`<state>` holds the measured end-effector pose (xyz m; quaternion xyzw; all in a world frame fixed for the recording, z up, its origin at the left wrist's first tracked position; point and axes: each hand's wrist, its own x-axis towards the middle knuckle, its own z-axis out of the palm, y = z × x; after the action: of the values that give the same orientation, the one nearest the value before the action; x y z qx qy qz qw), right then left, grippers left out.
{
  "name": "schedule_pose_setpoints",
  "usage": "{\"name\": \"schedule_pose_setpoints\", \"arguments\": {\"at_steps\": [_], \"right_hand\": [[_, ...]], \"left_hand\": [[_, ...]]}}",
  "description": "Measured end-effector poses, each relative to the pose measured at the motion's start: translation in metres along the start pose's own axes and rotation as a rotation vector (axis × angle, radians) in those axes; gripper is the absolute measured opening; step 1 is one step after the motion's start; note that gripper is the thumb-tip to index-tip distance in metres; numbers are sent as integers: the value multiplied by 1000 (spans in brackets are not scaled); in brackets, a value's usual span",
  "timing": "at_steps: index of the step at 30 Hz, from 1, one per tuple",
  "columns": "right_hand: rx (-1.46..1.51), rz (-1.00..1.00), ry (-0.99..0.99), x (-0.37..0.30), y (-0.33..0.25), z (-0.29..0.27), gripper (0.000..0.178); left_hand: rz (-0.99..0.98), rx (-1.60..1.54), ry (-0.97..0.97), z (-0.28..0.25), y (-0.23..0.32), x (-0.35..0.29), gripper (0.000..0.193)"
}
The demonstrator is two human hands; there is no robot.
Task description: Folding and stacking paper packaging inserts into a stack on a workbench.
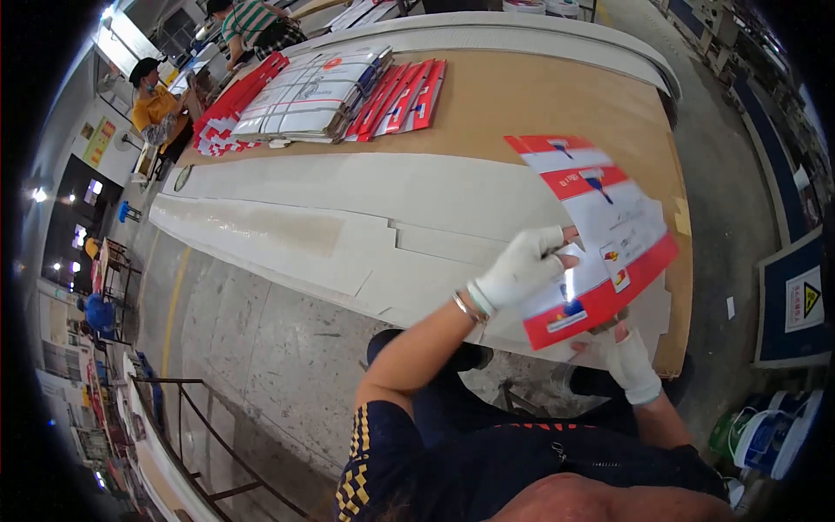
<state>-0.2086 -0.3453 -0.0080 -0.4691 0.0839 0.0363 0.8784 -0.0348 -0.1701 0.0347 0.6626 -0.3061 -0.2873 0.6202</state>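
A glossy red and white printed card sheet is held up, slightly curved, over the right part of the table. My left hand, in a white glove with bare fingertips, grips the sheet at its left edge. My right hand, gloved the same way, is at the sheet's lower edge with its fingers partly behind it and a little blurred. Pale cardboard lies flat on the table beneath and to the left of the sheet.
A string-tied stack of printed sheets stands at the far left of the table, with red and white folded pieces beside it. Two people work beyond. Buckets stand at the lower right; a metal frame is at the lower left.
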Motion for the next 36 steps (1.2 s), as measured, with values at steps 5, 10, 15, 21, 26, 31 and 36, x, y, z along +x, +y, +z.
{"name": "schedule_pose_setpoints", "arguments": {"at_steps": [5, 10, 15, 21, 26, 31, 36], "right_hand": [[-609, -260, 212, 98, 4, 21, 62], [-966, -158, 246, 213, -50, -28, 59], [-1031, -241, 97, 410, -38, -7, 36], [-1014, -272, 14, 576, 35, 92, 28], [-1200, -267, -156, 457, 10, 56, 42], [-1464, 86, -292, 166, -88, -50, 67], [-2105, 215, -500, -34, -94, -69, 97]], "left_hand": [[233, 445, 425, -13, -29, -21, 50], [204, 762, 496, -56, -78, -61, 47], [68, 781, 378, -62, -75, -82, 48], [91, 798, 251, -57, -77, -75, 50], [15, 914, 273, -54, -76, -84, 54], [81, 1016, 358, -55, -84, -71, 54], [105, 1049, 314, -46, -63, -62, 49]]}}
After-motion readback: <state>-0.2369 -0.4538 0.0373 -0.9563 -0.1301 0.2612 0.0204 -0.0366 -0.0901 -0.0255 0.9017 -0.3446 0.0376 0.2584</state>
